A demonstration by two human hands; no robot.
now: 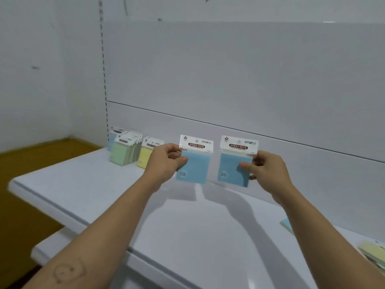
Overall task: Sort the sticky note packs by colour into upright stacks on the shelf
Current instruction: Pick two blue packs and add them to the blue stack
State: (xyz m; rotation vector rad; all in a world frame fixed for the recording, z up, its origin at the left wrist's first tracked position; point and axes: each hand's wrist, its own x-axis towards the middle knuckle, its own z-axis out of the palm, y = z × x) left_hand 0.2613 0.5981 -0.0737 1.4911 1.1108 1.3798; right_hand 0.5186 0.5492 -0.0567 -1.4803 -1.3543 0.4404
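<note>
1. Two blue packs are held upright side by side, faces toward the camera, in front of the back panel (229,80) and apart from each other.
2. Left hand (166,161) pinches the left pack (194,165) at its left edge, thumb on the front just under the white header.
3. Right hand (264,170) pinches the right pack (231,167) at its right edge, thumb on the blue front and fingers curled behind.
4. Both packs are low over the white shelf (83,184); whether their bottom edges touch it cannot be told.
5. At the shelf's far left end a green stack (123,153) stands upright, with a yellow pack (143,157) upright just beside it on its right, partly hidden by the left hand.
6. Behind the green stack, against the panel, a pale blue pack (111,138) stands.
7. At the right edge of the view loose packs (370,253), yellowish and greenish, lie flat on the shelf; a flat blue pack (287,225) shows beside the right forearm.
8. Below the shelf's front edge a lower shelf (73,243) juts out over a brown floor (31,159).
</note>
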